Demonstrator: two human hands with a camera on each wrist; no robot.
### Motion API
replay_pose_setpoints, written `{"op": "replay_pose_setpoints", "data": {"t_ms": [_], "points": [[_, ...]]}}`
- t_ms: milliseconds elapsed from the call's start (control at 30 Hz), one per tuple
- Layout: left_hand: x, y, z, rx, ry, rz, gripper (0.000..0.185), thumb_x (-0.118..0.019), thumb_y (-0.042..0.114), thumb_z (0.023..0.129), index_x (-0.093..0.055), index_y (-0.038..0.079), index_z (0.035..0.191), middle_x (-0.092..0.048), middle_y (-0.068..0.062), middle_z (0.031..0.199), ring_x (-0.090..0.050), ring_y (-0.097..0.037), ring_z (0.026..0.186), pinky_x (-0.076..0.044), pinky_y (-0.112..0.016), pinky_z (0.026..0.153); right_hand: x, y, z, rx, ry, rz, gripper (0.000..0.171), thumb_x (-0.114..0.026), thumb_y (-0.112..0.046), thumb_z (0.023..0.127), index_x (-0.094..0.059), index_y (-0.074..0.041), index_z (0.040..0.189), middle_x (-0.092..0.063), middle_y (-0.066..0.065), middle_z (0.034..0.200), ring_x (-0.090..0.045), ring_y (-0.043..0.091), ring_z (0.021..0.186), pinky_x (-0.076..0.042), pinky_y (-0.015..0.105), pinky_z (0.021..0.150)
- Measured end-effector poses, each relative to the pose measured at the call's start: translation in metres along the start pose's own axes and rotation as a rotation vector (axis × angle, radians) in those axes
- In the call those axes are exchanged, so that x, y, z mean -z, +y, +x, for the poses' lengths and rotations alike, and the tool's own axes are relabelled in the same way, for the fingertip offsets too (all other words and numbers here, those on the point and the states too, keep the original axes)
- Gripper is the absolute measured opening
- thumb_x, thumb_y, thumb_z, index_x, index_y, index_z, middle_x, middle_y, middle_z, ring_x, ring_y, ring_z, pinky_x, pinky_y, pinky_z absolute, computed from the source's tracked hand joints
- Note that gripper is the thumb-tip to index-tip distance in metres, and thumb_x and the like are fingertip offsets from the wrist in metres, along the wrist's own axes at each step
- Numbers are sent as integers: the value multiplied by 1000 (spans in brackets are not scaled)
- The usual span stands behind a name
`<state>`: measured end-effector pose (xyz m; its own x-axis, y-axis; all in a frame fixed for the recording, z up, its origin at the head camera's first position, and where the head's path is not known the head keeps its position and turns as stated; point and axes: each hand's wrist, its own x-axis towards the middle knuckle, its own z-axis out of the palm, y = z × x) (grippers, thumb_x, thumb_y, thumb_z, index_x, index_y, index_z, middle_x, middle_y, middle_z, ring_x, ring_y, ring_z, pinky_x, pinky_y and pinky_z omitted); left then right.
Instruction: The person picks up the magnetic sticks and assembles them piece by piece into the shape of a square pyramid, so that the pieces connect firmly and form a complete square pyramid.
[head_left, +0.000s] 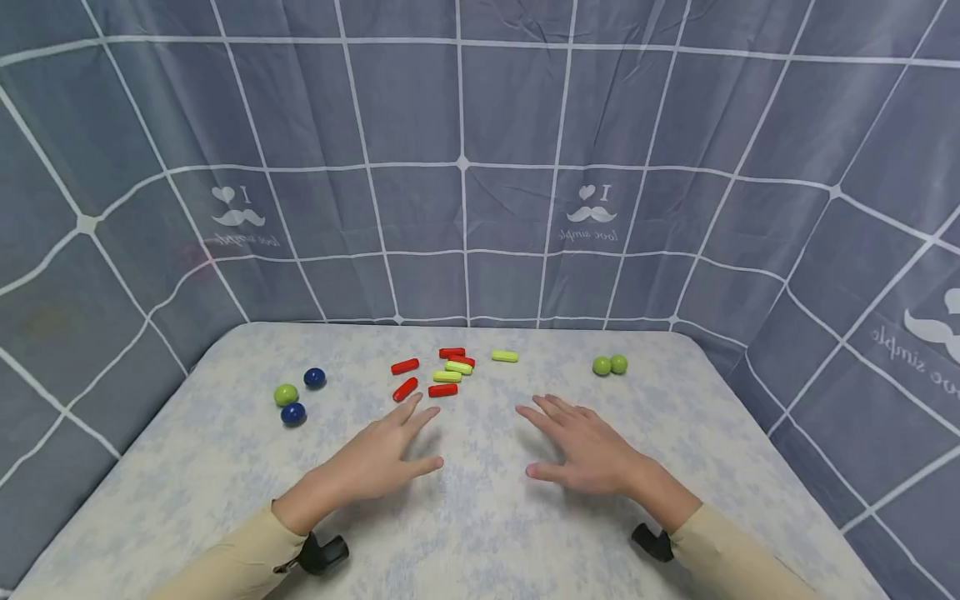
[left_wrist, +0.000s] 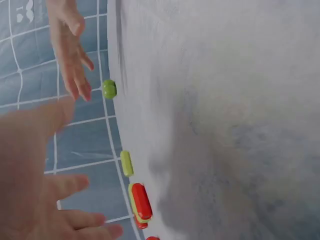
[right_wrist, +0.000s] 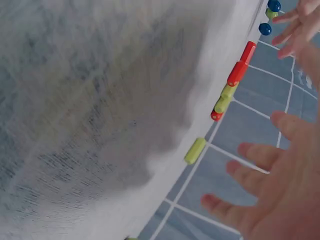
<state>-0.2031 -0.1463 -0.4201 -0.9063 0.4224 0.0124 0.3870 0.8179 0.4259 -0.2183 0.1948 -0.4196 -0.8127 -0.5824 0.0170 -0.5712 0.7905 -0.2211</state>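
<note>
Left hand [head_left: 382,457] & right hand [head_left: 587,448]: palms down over table [head_left: 480,533], fingers spread, holding nothing.

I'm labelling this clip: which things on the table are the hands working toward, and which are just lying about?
In hand:
left hand, open
right hand, open
red and yellow-green capsules, the cluster nearest the fingertips

Lying about:
green and blue balls, far left
two green balls, far right
table

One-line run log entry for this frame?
left hand: open, above table | right hand: open | nearest: red capsules | balls: untouched
</note>
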Motion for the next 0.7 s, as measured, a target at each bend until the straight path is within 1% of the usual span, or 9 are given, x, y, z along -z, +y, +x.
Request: {"op": "replay_pose_setpoints", "data": {"t_ms": [67,133,167,233,300,400,467,567,700], "points": [[-3,1,9,32,58,-51,67,-67,47,94,-48,16,151,-41,-11,158,-46,-32,141,-40,-56,110,-1,0,0,3,42,22,72,-60,-60,94,-38,-31,156,-42,2,159,-40,28,145,-37,57,110],[-5,0,19,65,110,-104,56,-69,38,95,-56,12,143,-56,-9,144,-57,-29,129,-47,-52,103,-2,1,0,2,94,64,60,-63,-51,96,-51,-25,149,-56,0,146,-56,24,131,-47,50,101],[-6,-1,24,81,131,-130,52,-69,35,94,-59,11,140,-61,-8,137,-60,-27,123,-50,-50,99,-2,1,0,-3,116,87,55,-64,-48,96,-56,-23,144,-62,-1,139,-62,21,122,-51,46,95],[-8,-3,34,115,167,-167,46,-69,31,94,-63,10,134,-66,-5,123,-65,-22,108,-53,-45,90,-2,2,2,-16,154,133,45,-66,-40,97,-63,-20,137,-69,-3,125,-67,14,104,-53,36,84],[-9,-7,44,136,198,-184,43,-69,28,93,-64,8,131,-67,-3,110,-64,-18,95,-53,-40,80,-2,2,5,-23,182,172,38,-67,-35,97,-67,-18,131,-72,-5,111,-64,7,87,-51,29,72],[-12,-13,56,163,230,-200,42,-68,26,93,-64,6,130,-63,-2,94,-58,-15,77,-48,-34,68,-2,3,9,-25,199,220,31,-66,-29,98,-70,-16,126,-70,-9,99,-58,1,76,-48,24,65],[-14,-15,62,181,243,-220,43,-67,25,94,-63,6,132,-61,-1,86,-53,-14,67,-44,-32,62,-2,4,11,-31,199,262,29,-65,-27,99,-70,-15,124,-68,-10,94,-57,1,73,-47,24,63],[-17,-16,69,208,258,-269,44,-67,24,95,-61,7,135,-56,0,71,-44,-14,54,-36,-31,53,-2,6,14,-58,190,351,26,-64,-26,99,-72,-15,121,-66,-10,89,-56,5,69,-47,26,60],[-19,-16,76,247,266,-285,43,-67,25,96,-62,8,135,-54,-1,65,-43,-14,49,-34,-29,48,-5,10,20,-102,188,465,24,-64,-24,99,-73,-14,119,-65,-3,82,-52,10,63,-45,28,57]]}}
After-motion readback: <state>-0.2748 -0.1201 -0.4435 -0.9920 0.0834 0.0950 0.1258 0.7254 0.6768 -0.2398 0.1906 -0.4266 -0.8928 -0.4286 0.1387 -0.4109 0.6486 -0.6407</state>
